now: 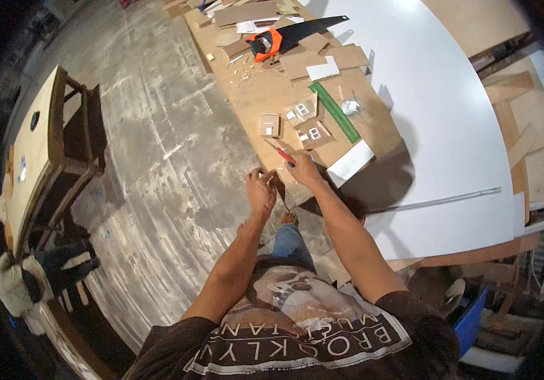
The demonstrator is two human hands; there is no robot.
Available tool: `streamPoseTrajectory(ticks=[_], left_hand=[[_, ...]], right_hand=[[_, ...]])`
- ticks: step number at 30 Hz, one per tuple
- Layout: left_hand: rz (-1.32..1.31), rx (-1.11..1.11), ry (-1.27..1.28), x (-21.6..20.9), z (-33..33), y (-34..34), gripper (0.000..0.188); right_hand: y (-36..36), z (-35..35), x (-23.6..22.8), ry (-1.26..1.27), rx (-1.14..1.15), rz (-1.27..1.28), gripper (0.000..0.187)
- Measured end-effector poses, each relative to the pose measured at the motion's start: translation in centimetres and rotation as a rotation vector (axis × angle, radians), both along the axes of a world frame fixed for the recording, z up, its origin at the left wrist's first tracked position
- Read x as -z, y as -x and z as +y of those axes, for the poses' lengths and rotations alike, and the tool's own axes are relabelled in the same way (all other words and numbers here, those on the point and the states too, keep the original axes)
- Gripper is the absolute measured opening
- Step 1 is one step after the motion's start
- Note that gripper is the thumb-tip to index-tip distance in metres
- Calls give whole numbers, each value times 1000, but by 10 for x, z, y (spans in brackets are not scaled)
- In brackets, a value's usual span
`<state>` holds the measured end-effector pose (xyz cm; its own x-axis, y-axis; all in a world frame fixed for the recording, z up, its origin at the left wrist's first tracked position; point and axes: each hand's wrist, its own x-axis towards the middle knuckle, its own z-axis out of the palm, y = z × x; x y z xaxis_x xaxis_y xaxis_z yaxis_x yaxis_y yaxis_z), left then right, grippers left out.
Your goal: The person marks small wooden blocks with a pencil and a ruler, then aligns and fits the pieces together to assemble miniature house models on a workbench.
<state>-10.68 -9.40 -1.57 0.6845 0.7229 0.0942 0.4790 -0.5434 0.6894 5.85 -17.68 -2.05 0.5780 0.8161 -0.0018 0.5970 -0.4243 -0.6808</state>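
Note:
My right hand (304, 170) is closed round a red cutter knife (285, 156), its thin blade pointing away and to the left. Just left of it, by the table's near corner, the fingers of my left hand (261, 192) are pinched together. Whatever they hold is too small to make out. Beyond the knife lie several small cardboard-like model pieces: one boxy piece (270, 125) with a white patch, and two panels with white window frames, a nearer panel (314, 134) and a farther panel (301, 111). A green ruler (335, 113) lies to their right.
A handsaw (278, 42) with an orange and black handle rests on board scraps at the table's far end. A white rectangle (350, 163) and crumpled clear plastic (350, 106) lie nearby. Right is a large white sheet (449, 133); left stand a wooden table (39, 136) and another person (37, 278).

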Motion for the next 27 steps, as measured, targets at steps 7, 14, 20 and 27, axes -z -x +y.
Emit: streamPoseTrajectory(ticks=[7, 14, 20, 27], left_hand=[[170, 84, -133, -16, -21, 12, 45], [255, 107, -199, -14, -36, 11, 52], [282, 130, -218, -23, -36, 12, 54], [376, 150, -235, -20, -34, 12, 60]], right_hand=[[1, 1, -9, -45, -19, -23, 20], [-5, 0, -2, -94, -136, -95, 18], [-7, -1, 2, -27, -114, 43, 19], [-9, 0, 0, -97, -204, -1, 19]])
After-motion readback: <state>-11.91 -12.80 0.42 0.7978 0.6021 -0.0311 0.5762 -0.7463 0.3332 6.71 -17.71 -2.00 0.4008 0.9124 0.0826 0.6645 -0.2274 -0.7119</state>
